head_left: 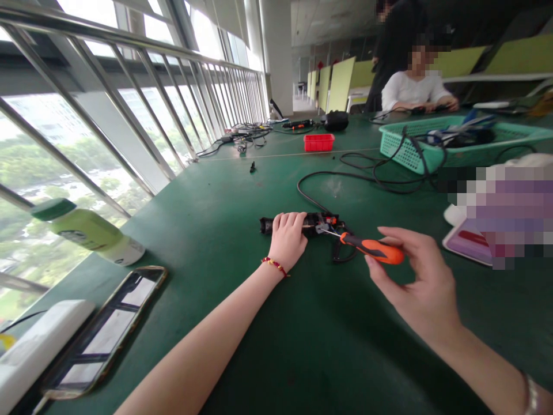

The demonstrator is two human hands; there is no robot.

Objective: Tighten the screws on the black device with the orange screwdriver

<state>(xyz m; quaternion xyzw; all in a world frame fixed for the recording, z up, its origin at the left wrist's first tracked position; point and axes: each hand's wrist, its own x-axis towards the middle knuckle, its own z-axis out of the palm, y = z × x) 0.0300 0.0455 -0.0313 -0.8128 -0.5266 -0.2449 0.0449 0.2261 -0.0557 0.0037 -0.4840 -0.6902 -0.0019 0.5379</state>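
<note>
On the green table [207, 225] lies a black, tube-shaped corded device [313, 222], with small red-orange and grey parts showing at its right end. My left hand [288, 237] is closed over its middle and presses it to the table. An orange and black screwdriver [375, 249] slants down leftward, its thin metal shaft reaching the grey part of the device. Around the handle, my right hand [421, 276] has its thumb and fingers curled in a loose grip. A black cord [302, 181] runs from the device to the back right.
To the left are a green-capped bottle [93, 230], a phone [112, 328] and a white power strip [47, 340]. Farther back are a small red box [318, 142], tangled cables [242, 138] and a green basket [406, 150]. A person in white [410, 89] sits across the table.
</note>
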